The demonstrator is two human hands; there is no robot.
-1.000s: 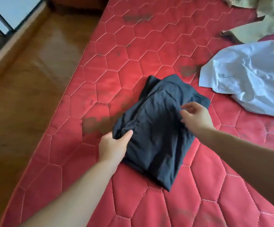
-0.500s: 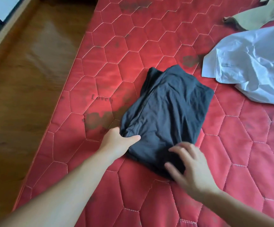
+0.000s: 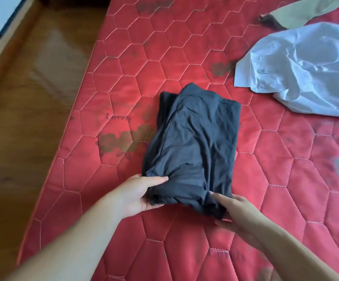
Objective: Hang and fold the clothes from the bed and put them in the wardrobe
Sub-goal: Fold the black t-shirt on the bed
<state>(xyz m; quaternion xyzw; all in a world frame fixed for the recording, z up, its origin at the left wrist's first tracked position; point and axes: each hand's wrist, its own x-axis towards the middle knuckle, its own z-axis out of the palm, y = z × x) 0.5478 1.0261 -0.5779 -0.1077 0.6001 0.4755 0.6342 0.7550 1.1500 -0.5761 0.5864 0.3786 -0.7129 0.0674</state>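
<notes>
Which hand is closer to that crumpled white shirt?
The right hand. It holds the dark folded garment at its near right corner, below the white shirt; the left hand grips the near left corner, farther away.

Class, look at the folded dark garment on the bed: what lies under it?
The folded dark garment lies on the red quilted mattress. At its near edge, the left hand and right hand grip it, fingers tucked beneath. Anything else underneath is covered.

Dark folded garment [image 3: 193,142], centre: matt soft knit cloth, creased. Mattress [image 3: 124,63]: red quilted fabric, slight sheen, stained. White shirt [image 3: 306,67], upper right: crisp, crumpled cloth. Floor [image 3: 32,98], left: glossy wood.
</notes>
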